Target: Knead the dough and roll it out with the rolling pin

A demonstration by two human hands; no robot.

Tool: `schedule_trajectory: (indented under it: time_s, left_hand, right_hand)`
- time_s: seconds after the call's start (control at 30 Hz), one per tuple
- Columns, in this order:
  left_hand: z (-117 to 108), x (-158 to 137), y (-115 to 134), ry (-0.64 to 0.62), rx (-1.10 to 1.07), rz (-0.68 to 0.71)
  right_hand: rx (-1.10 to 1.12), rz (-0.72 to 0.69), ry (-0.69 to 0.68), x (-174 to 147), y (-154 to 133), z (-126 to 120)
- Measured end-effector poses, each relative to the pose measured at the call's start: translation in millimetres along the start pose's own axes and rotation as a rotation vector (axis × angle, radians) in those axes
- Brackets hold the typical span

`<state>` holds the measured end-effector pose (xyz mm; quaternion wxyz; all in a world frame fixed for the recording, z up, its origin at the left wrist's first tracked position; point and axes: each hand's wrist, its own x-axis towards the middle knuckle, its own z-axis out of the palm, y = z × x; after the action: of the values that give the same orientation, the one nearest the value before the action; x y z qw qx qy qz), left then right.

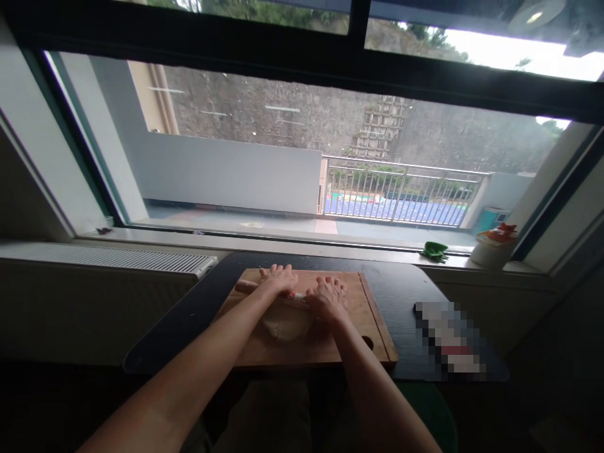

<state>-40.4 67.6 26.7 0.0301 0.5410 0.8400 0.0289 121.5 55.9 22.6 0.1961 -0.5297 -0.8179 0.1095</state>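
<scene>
A rolling pin (246,286) lies crosswise on a wooden cutting board (302,357), near the board's far side. My left hand (279,279) rests palm down over the pin's left part, its fingers spread forward past it. On the right part lies my right hand (329,294), palm down as well, fingers stretched out and apart. Pale, flattened dough (285,327) spreads on the board under and in front of the pin, between my forearms. My hands and forearms cover parts of the pin and of the dough's edges.
The board sits on a dark table (399,283) against a window sill. A blurred-out flat object (450,340) lies at the right. On the sill are a green item (434,251) and a white pot (491,253). A radiator (141,261) stands at left, a green seat (431,412) below right.
</scene>
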Motion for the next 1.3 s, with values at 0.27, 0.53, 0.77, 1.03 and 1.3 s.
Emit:
schedule_trajectory:
  time_s: [0.27, 0.53, 0.77, 1.03, 1.3]
  left_hand:
    - [1.2, -50.6, -14.0, -0.001, -0.024, -0.016]
    - [3.5, -76.2, -16.7, 0.000, -0.042, 0.021]
    - [4.9, -37.4, -15.5, 0.068, -0.094, -0.052]
    - [4.8, -9.6, -16.5, 0.068, -0.104, -0.057]
    - [5.4, -40.7, -15.4, 0.060, -0.115, -0.046]
  right_hand:
    - [-0.036, -0.041, 0.026, -26.1, -5.9, -6.2]
    - [-0.069, 0.010, -0.072, -13.8, -21.3, -4.5]
    - [-0.051, 0.004, -0.125, 15.9, -23.7, 5.8]
    - [-0.041, 0.040, -0.102, 34.9, -20.2, 15.0]
    - [-0.054, -0.012, -0.005, 3.3, -22.0, 9.0]
